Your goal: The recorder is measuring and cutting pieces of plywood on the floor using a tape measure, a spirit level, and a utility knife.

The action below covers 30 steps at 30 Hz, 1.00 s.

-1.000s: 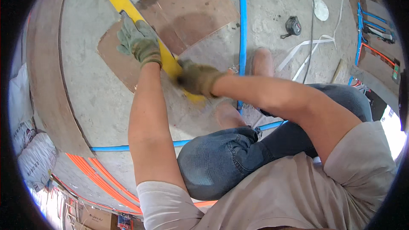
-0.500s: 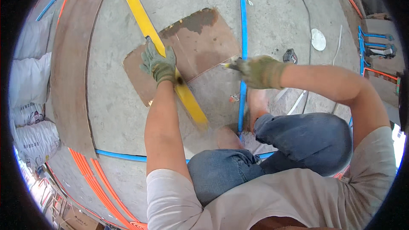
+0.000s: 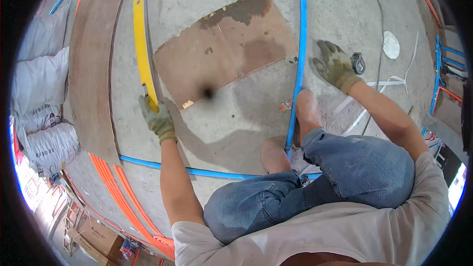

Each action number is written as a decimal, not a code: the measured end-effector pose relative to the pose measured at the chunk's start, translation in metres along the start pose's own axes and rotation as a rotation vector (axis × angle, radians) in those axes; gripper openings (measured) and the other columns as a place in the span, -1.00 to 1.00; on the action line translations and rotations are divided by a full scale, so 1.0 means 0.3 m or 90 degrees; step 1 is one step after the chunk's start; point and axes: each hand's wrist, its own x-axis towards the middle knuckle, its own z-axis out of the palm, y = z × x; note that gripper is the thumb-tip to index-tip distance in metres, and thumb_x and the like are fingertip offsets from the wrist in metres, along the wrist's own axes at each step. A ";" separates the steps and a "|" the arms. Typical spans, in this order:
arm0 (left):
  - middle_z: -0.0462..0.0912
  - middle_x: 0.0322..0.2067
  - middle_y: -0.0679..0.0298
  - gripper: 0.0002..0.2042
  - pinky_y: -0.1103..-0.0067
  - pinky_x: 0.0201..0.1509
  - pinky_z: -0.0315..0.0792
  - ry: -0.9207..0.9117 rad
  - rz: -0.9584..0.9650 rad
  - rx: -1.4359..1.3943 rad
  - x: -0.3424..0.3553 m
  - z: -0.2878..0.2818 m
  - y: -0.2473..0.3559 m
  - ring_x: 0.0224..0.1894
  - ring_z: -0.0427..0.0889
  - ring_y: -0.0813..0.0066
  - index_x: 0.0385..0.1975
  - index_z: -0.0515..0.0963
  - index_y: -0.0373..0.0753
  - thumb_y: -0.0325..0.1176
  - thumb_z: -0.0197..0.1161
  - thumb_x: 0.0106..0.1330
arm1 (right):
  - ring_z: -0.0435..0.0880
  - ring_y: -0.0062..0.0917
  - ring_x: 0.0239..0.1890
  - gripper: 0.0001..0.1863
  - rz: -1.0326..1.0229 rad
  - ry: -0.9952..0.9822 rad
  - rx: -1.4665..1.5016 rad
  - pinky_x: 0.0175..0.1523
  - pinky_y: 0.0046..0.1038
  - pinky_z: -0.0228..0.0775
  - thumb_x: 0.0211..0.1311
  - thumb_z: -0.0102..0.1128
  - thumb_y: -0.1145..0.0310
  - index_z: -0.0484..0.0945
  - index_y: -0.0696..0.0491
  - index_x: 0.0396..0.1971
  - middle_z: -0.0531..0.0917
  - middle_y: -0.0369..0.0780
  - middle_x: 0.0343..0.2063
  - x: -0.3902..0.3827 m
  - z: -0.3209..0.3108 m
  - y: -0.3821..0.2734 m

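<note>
My left hand point(image 3: 159, 120), in a greenish work glove, grips the near end of a yellow spirit level point(image 3: 143, 44) that lies left of a brown sheet of board point(image 3: 221, 54). The sheet rests on the concrete floor and has a dark stain along its far edge. On the other side of a blue pipe, my right hand point(image 3: 337, 66), also gloved, is low over the floor with its fingers spread. No tool shows in it. Just right of this hand is a black tape measure point(image 3: 358, 63).
A long brown board point(image 3: 91, 64) lies at the left beside white sacks point(image 3: 42, 76). Blue pipe point(image 3: 299, 49) crosses the floor, with orange pipes point(image 3: 111, 187) at lower left. A white disc point(image 3: 391, 45), pale strips point(image 3: 389, 83) and a dark cable point(image 3: 380, 15) lie at right.
The spirit level has come off the sheet to its left, still in my left hand. My right hand has moved right from the sheet's edge; the slim tool it held no longer shows.
</note>
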 end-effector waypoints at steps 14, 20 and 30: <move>0.59 -0.05 -0.07 -0.53 0.29 0.14 0.36 -0.065 -0.130 0.164 -0.004 0.173 0.302 0.06 0.51 -0.08 -0.11 0.47 -0.37 -0.09 0.22 0.14 | 0.65 -0.04 -0.09 -0.36 0.247 -0.219 0.125 0.00 -0.14 0.49 0.19 0.08 -0.08 0.44 0.24 -0.02 0.62 0.13 -0.13 0.500 0.124 -0.139; 0.63 -0.23 0.17 -0.56 0.39 -0.14 0.46 -0.166 -0.573 -0.542 0.096 0.111 0.181 -0.20 0.60 0.27 -0.17 0.56 -0.38 -0.04 0.24 0.24 | 0.68 -0.17 -0.08 -0.25 0.448 -0.227 0.589 -0.03 -0.27 0.50 0.07 0.21 -0.17 0.50 0.28 -0.04 0.68 0.06 -0.22 0.510 0.083 -0.130; 0.58 -0.29 0.35 -0.69 0.52 -0.16 0.48 -0.086 -0.386 -0.669 0.066 -0.041 0.232 -0.26 0.54 0.50 -0.13 0.55 -0.29 -0.16 0.23 0.36 | 0.65 -0.39 -0.03 -0.24 0.458 -0.099 0.599 0.07 -0.44 0.47 0.15 0.22 -0.15 0.44 0.14 0.19 0.64 -0.10 -0.01 0.502 0.016 -0.104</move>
